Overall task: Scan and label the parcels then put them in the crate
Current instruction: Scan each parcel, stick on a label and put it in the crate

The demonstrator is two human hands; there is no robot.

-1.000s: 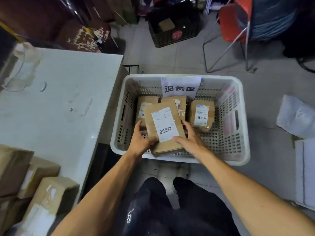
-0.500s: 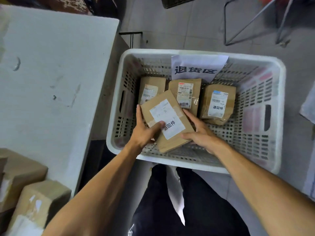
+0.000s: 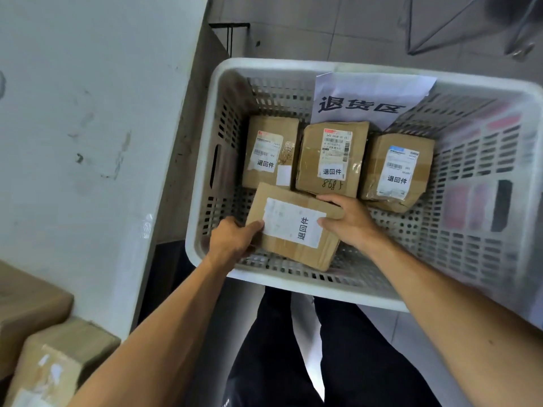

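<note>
Your left hand (image 3: 232, 240) and right hand (image 3: 351, 221) both hold a flat brown cardboard parcel (image 3: 293, 227) inside the white perforated plastic crate (image 3: 205, 160). The parcel sits low in the crate's near left part, just in front of the row of parcels at the back, turned so that its white label (image 3: 293, 223) reads sideways to you. Your left thumb lies across the label's left edge, with the rest of that hand's fingers curled under the parcel's left side and out of sight. Your right hand grips the opposite end: the thumb presses on the label's right edge and the fingers (image 3: 332, 199) wrap over the far right corner. Whether the parcel's underside already touches the crate floor, you cannot tell.

Three more brown parcels lie in a row against the crate's far wall: a left parcel (image 3: 271, 151), a middle parcel (image 3: 332, 158) with handwritten digits under its label, and a right parcel (image 3: 396, 170), each with a shipping label and a printed white sticker. A paper sign (image 3: 370, 98) with large black characters hangs on the far wall above them.

The crate stands on the tiled floor (image 3: 323, 36) just beside the white bench (image 3: 88, 127). At the bench's near left corner are two cardboard boxes (image 3: 58, 356).
</note>
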